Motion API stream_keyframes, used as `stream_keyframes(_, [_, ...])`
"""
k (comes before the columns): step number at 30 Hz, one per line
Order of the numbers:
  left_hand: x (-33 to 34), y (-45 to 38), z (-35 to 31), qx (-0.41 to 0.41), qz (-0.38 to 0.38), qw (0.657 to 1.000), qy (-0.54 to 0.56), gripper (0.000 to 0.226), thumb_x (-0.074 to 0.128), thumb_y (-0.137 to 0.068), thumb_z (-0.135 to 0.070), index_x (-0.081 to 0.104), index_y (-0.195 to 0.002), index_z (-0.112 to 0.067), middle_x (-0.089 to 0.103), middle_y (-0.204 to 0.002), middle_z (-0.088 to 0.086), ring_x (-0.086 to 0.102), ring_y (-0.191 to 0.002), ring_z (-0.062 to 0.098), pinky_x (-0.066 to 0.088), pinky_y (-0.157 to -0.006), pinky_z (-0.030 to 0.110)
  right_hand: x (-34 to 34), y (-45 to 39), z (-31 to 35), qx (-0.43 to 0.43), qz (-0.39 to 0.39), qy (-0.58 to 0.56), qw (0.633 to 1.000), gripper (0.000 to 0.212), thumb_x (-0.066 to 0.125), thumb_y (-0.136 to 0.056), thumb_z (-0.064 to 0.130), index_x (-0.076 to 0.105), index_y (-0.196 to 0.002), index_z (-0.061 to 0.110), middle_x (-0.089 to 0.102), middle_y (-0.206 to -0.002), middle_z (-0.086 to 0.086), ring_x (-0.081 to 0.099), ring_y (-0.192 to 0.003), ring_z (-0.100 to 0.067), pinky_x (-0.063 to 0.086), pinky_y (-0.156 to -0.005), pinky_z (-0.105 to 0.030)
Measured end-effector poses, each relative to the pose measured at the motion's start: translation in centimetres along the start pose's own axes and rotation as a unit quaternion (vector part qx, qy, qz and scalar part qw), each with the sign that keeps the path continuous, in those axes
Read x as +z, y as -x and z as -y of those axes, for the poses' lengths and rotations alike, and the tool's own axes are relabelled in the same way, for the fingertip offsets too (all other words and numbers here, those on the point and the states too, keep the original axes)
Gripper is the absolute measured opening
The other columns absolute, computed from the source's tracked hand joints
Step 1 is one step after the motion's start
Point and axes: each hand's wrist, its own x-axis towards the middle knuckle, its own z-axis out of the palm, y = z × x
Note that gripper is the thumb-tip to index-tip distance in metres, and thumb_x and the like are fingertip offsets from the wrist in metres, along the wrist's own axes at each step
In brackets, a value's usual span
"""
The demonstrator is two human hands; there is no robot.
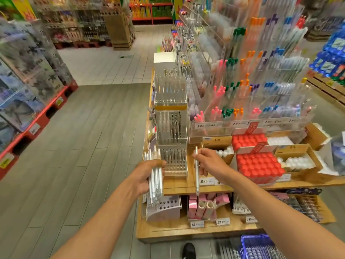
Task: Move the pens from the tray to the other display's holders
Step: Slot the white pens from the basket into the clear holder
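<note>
My left hand point(149, 174) grips a bundle of several white pens point(155, 184), held upright at the left end of the wooden shelf. My right hand point(207, 163) pinches a single white pen point(196, 176), which hangs nearly vertical just right of the clear acrylic pen holder point(174, 159). That holder stands between my hands, its tubes partly filled with pens. More clear holders stack above it point(170, 126). A blue basket point(259, 247) with pens sits on the floor at the bottom right.
A white holder with round holes point(164, 208) and pink boxes point(202, 206) stand on the lower shelf. Red-capped items point(259, 165) fill boxes to the right. Tall racks of coloured pens point(248, 86) rise behind. My shoe point(189, 250) is on the floor below.
</note>
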Motion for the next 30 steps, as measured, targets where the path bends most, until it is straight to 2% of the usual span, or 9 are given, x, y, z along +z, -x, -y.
stream_keyframes(4, [0.3, -3.1, -3.2, 0.008, -0.014, 1.0, -0.001, 0.017, 0.07, -0.081, 0.0, 0.065, -0.097, 0.002, 0.059, -0.067, 0.01, 0.057, -0.054, 0.021, 0.053, -0.049, 0.031, -1.7, -4.5, 1.4, -0.014, 0.011, 0.014, 1.0, 0.026, 0.053, -0.097, 0.033, 0.056, -0.092, 0.007, 0.054, -0.049, 0.008, 0.057, -0.049, -0.014, 0.044, -0.046, -0.027])
stream_keyframes(8, [0.8, -5.2, -5.7, 0.023, -0.022, 0.999, 0.008, 0.019, 0.071, -0.081, -0.001, 0.066, -0.098, 0.004, 0.06, -0.071, 0.012, 0.057, -0.061, 0.022, 0.053, -0.057, 0.033, -3.3, -8.3, 3.3, -0.035, 0.022, 0.034, 0.999, 0.019, 0.053, -0.098, 0.028, 0.059, -0.093, 0.011, 0.059, -0.058, 0.002, 0.058, -0.052, -0.015, 0.045, -0.047, -0.027])
stream_keyframes(11, [0.9, -6.2, -7.5, 0.025, -0.015, 0.999, 0.017, 0.017, 0.071, -0.081, -0.001, 0.065, -0.097, 0.003, 0.06, -0.07, 0.013, 0.057, -0.059, 0.022, 0.054, -0.053, 0.032, -4.4, -10.5, 4.8, -0.037, 0.018, 0.027, 0.999, 0.017, 0.053, -0.098, 0.025, 0.057, -0.091, 0.01, 0.057, -0.053, 0.005, 0.059, -0.049, -0.016, 0.046, -0.044, -0.026])
stream_keyframes(13, [1.0, -6.7, -8.6, 0.022, -0.002, 1.0, 0.019, 0.017, 0.07, -0.08, -0.002, 0.064, -0.096, 0.003, 0.06, -0.068, 0.012, 0.056, -0.055, 0.022, 0.054, -0.05, 0.03, -5.1, -11.9, 6.0, -0.046, -0.003, 0.033, 0.998, 0.017, 0.053, -0.098, 0.027, 0.059, -0.094, 0.011, 0.059, -0.059, 0.004, 0.059, -0.051, -0.014, 0.047, -0.047, -0.025])
stream_keyframes(16, [1.1, -7.6, -10.2, 0.024, 0.006, 0.999, 0.029, 0.015, 0.069, -0.079, -0.002, 0.063, -0.092, 0.002, 0.059, -0.065, 0.011, 0.056, -0.051, 0.02, 0.053, -0.047, 0.028, -6.6, -13.6, 8.5, -0.077, -0.045, 0.02, 0.996, 0.019, 0.053, -0.099, 0.026, 0.06, -0.098, 0.008, 0.063, -0.072, -0.007, 0.061, -0.056, -0.013, 0.05, -0.053, -0.026])
stream_keyframes(20, [1.4, -8.5, -11.6, 0.036, 0.021, 0.999, 0.027, 0.01, 0.068, -0.083, -0.001, 0.064, -0.091, 0.002, 0.06, -0.064, 0.011, 0.058, -0.051, 0.02, 0.053, -0.046, 0.029, -8.4, -15.3, 13.2, -0.171, -0.113, -0.019, 0.979, 0.021, 0.051, -0.1, 0.026, 0.056, -0.089, 0.009, 0.063, -0.072, -0.008, 0.065, -0.061, -0.019, 0.056, -0.058, -0.03])
stream_keyframes(24, [1.4, -9.0, -12.7, 0.038, 0.033, 0.998, 0.03, 0.008, 0.068, -0.085, -0.001, 0.066, -0.092, 0.002, 0.063, -0.064, 0.011, 0.061, -0.051, 0.018, 0.053, -0.046, 0.026, -8.4, -17.0, 16.6, -0.252, -0.187, 0.008, 0.95, 0.013, 0.05, -0.1, 0.021, 0.05, -0.09, 0.014, 0.064, -0.076, -0.014, 0.065, -0.064, -0.02, 0.055, -0.058, -0.031])
stream_keyframes(27, [1.2, -9.3, -13.4, 0.04, 0.047, 0.997, 0.037, 0.007, 0.065, -0.086, 0.001, 0.065, -0.093, 0.003, 0.063, -0.064, 0.011, 0.061, -0.05, 0.018, 0.054, -0.047, 0.026, -7.1, -18.1, 18.0, -0.281, -0.197, 0.061, 0.937, 0.009, 0.051, -0.099, 0.02, 0.046, -0.096, 0.026, 0.064, -0.076, -0.002, 0.065, -0.065, -0.013, 0.056, -0.062, -0.034])
stream_keyframes(30, [0.7, -9.6, -13.9, 0.038, 0.054, 0.997, 0.031, 0.006, 0.064, -0.087, 0.001, 0.065, -0.093, 0.004, 0.062, -0.066, 0.012, 0.061, -0.051, 0.018, 0.054, -0.048, 0.025, -5.6, -19.0, 18.5, -0.301, -0.199, 0.107, 0.926, 0.016, 0.053, -0.097, 0.017, 0.041, -0.104, 0.024, 0.064, -0.075, 0.004, 0.065, -0.066, -0.018, 0.056, -0.062, -0.04])
